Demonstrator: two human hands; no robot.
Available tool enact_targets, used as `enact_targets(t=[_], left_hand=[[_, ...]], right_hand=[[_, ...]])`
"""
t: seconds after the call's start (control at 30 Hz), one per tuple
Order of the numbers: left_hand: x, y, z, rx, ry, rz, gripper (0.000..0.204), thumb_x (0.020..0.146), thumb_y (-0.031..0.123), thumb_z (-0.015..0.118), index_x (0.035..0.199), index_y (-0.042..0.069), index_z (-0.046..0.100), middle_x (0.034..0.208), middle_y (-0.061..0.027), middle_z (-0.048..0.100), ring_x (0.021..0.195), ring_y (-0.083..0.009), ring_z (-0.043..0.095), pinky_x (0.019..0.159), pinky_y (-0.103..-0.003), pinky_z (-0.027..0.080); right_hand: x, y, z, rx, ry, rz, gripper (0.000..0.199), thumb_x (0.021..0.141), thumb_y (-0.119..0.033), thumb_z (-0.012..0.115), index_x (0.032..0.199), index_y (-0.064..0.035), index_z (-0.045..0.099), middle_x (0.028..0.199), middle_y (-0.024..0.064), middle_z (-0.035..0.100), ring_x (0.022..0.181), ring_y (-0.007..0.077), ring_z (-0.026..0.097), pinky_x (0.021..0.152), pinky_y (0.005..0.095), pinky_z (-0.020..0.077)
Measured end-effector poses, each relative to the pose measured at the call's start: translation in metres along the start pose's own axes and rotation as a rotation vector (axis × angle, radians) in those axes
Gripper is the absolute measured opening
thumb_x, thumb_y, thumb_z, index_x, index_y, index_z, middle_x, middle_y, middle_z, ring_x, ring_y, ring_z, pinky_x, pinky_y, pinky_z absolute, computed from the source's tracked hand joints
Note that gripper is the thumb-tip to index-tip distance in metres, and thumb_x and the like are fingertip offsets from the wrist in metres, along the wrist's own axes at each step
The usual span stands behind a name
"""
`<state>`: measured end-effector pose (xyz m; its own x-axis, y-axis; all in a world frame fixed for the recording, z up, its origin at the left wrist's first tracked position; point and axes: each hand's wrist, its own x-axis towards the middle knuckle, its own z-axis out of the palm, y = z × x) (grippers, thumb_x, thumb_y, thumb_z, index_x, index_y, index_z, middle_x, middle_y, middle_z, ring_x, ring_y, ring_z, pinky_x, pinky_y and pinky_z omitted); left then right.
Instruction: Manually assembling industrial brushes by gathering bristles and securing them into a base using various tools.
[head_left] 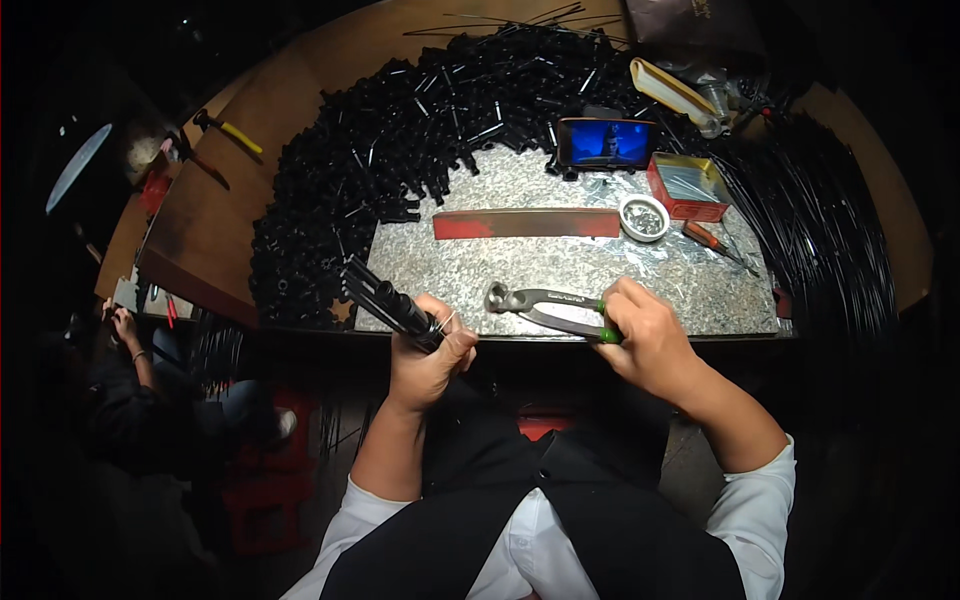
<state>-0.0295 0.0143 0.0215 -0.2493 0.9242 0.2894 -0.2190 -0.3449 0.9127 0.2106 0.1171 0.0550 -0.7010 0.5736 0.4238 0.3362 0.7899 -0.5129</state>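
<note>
My left hand (435, 365) is closed round a short bundle of black rods and tubes (385, 298), which looks like a folded umbrella frame. It tilts up to the left over the front edge of the stone slab (450, 275). A thin pale wire (447, 319) shows at the thumb and fingers of that hand. In my right hand (652, 335) are end-cutting pincers (560, 312) with green grips. Their jaws point left, a short way from the left hand and apart from the bundle. The fingers hide part of the handles.
A big heap of black parts (330, 190) rings the slab. On it lie a dark red bar (525, 224), a white bowl (643, 218), a red box (690, 185), a phone (607, 143) and a screwdriver (705, 236). Long black rods (820, 220) lie right; another person (140, 370) sits left.
</note>
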Motion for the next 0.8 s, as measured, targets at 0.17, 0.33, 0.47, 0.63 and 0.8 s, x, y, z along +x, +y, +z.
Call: enact_targets(t=[0.17,0.33,0.47,0.63,0.8], left_hand=[[0.004,0.0,-0.009,-0.076,-0.102,0.02,0.066,0.068,0.022,0.084,0.104,0.009,0.029,0.055,0.0026,0.039,0.042,-0.0071,0.037,0.043,-0.023,0.032],[0.003,0.0,-0.006,-0.113,-0.066,-0.039,0.084,0.056,0.034,0.089,0.108,0.006,0.03,0.053,0.006,0.043,0.046,-0.0063,0.046,0.047,-0.019,0.04],[-0.002,-0.001,-0.007,-0.111,-0.023,-0.049,0.084,0.056,0.03,0.09,0.109,0.005,0.03,0.053,0.0065,0.043,0.047,-0.005,0.046,0.049,-0.018,0.039],[-0.004,-0.007,-0.008,-0.011,0.052,-0.064,0.076,0.056,0.028,0.09,0.106,0.007,0.036,0.068,0.0053,0.048,0.059,-0.004,0.047,0.058,-0.017,0.04],[-0.005,-0.019,-0.014,0.097,0.147,-0.002,0.067,0.057,0.03,0.089,0.101,0.008,0.044,0.092,0.0008,0.047,0.077,-0.0063,0.046,0.067,-0.018,0.04]], right_hand=[[0.017,-0.017,0.001,-0.412,0.187,-0.219,0.028,0.069,-0.011,0.073,0.085,-0.0017,0.052,0.104,0.0169,0.051,0.101,0.0333,0.051,0.093,0.0495,0.0387],[0.019,-0.019,0.006,-0.612,0.227,-0.185,0.031,0.074,-0.02,0.071,0.094,-0.0026,0.055,0.123,0.0127,0.047,0.126,0.0335,0.04,0.107,0.0618,0.0212],[0.024,-0.024,0.013,-0.784,0.274,-0.237,0.028,0.087,-0.028,0.059,0.097,-0.002,0.057,0.128,0.0107,0.046,0.13,0.0325,0.036,0.109,0.0623,0.016],[0.024,-0.026,0.015,-0.796,0.289,-0.295,0.026,0.087,-0.026,0.058,0.095,-0.0008,0.059,0.126,0.0116,0.046,0.129,0.032,0.038,0.109,0.0629,0.0156],[0.022,-0.029,0.014,-0.671,0.219,-0.316,0.023,0.075,-0.022,0.065,0.084,-0.0014,0.059,0.113,0.015,0.053,0.112,0.0308,0.049,0.098,0.0538,0.0344]])
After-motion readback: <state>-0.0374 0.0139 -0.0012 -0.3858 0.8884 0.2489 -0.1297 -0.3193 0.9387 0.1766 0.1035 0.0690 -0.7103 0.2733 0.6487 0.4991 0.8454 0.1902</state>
